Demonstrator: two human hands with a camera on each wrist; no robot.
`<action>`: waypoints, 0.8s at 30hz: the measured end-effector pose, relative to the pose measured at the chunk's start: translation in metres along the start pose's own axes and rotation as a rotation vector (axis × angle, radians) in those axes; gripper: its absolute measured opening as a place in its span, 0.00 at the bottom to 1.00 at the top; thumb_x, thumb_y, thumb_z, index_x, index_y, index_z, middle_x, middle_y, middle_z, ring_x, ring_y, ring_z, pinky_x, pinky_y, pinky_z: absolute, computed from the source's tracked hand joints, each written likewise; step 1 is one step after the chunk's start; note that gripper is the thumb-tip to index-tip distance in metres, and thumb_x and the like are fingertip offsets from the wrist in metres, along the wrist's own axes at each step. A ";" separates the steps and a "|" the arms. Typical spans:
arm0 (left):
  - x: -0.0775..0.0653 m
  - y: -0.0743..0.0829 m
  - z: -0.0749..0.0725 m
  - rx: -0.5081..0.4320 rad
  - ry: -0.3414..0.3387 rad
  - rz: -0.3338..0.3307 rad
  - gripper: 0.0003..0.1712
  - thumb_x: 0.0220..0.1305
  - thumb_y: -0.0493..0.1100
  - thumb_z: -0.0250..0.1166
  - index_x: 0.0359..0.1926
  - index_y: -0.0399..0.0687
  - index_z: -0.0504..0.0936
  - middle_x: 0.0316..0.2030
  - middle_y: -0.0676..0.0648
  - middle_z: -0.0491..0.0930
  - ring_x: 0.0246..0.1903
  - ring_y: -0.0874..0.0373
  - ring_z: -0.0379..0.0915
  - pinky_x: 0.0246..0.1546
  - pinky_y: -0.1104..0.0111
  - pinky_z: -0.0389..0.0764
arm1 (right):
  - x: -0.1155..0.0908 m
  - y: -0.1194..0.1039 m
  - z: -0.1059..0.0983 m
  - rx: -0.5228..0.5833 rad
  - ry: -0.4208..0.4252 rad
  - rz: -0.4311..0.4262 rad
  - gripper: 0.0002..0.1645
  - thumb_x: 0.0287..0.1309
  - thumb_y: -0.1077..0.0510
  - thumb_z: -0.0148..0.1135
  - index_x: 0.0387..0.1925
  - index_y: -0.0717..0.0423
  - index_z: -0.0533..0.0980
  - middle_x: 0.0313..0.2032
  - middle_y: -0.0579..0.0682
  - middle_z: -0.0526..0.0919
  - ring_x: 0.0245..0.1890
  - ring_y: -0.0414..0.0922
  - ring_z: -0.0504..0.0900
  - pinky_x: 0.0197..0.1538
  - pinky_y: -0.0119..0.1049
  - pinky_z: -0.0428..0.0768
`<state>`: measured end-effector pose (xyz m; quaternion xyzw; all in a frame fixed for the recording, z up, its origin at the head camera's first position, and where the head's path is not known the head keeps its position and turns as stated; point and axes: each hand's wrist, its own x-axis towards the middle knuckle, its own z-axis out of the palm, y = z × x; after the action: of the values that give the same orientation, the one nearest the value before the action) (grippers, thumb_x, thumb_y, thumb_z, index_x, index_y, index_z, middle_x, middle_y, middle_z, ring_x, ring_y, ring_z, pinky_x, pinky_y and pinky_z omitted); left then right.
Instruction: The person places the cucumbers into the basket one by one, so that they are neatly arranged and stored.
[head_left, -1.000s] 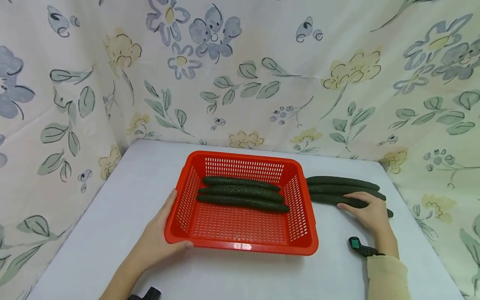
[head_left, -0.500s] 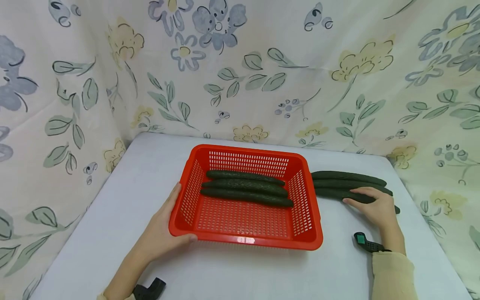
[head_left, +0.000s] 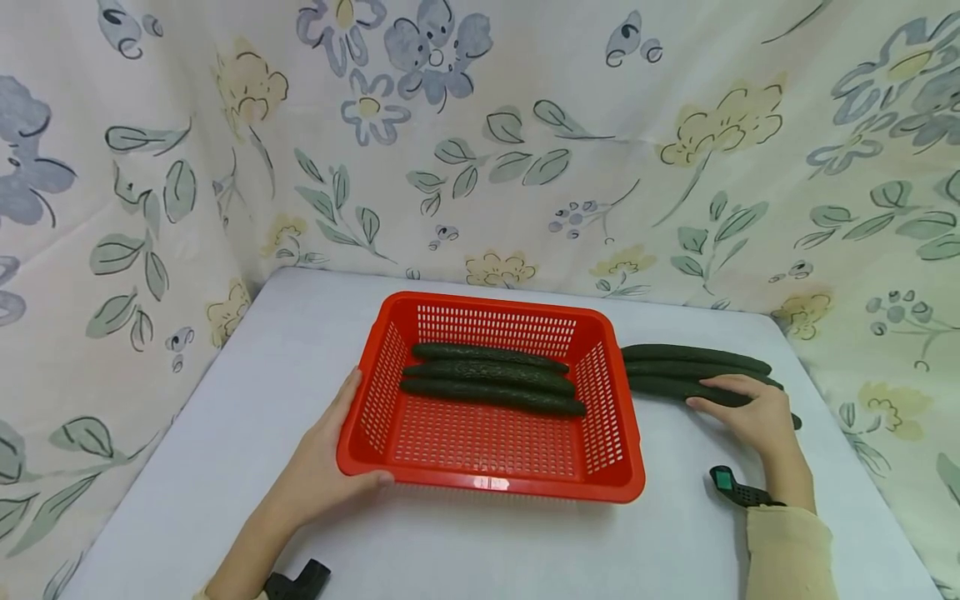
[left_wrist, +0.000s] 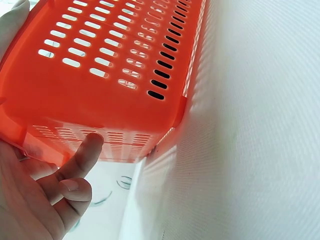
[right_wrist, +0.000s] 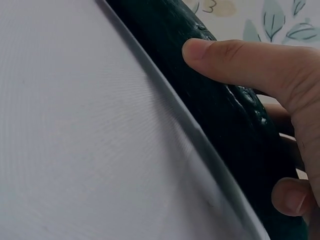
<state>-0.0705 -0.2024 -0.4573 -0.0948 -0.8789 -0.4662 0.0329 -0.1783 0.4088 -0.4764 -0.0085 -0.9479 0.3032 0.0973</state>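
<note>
A red perforated plastic basket (head_left: 480, 483) stands on the white table, with three long dark green cucumbers (head_left: 491, 396) lying side by side inside it. My left hand (head_left: 318, 467) holds the basket's near left corner, thumb along the front rim and fingers at the left side. In the left wrist view the fingers (left_wrist: 89, 150) bend against the slotted wall. Right of the basket lie three more cucumbers (head_left: 693, 356) in a row. My right hand (head_left: 753, 417) grips the nearest cucumber (right_wrist: 215, 115) toward its right end, thumb on the near side, with the other fingers partly hidden behind it.
White cloth covers the table (head_left: 525, 550). Floral curtains (head_left: 480, 150) hang behind it and along both sides. The left ends of the outer cucumbers reach close to the basket's right wall. A black device is strapped to each wrist.
The whole view has shifted slightly as the head camera moved. Both hands keep their places on the basket and the cucumber.
</note>
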 end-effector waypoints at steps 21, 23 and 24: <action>-0.001 0.000 0.000 -0.005 0.002 0.002 0.77 0.48 0.58 0.85 0.87 0.65 0.42 0.83 0.44 0.55 0.66 0.44 0.72 0.47 0.70 0.84 | 0.000 -0.038 -0.032 -0.030 0.126 -0.066 0.28 0.50 0.43 0.85 0.49 0.55 0.90 0.54 0.63 0.88 0.52 0.24 0.75 0.53 0.23 0.69; -0.001 0.000 0.000 -0.002 0.002 0.003 0.77 0.48 0.58 0.85 0.87 0.65 0.42 0.83 0.44 0.55 0.67 0.44 0.72 0.48 0.70 0.83 | 0.000 -0.040 -0.032 -0.042 0.123 -0.055 0.29 0.52 0.42 0.85 0.50 0.55 0.90 0.55 0.63 0.87 0.56 0.40 0.80 0.55 0.29 0.71; -0.001 0.001 -0.001 -0.001 0.002 0.004 0.77 0.48 0.58 0.85 0.87 0.65 0.42 0.83 0.44 0.54 0.67 0.44 0.72 0.48 0.70 0.83 | -0.001 -0.042 -0.033 -0.053 0.125 -0.051 0.29 0.52 0.42 0.84 0.50 0.55 0.90 0.55 0.63 0.88 0.56 0.47 0.81 0.55 0.32 0.72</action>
<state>-0.0690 -0.2028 -0.4567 -0.0961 -0.8786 -0.4666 0.0344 -0.1698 0.3933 -0.4263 -0.0059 -0.9476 0.2744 0.1636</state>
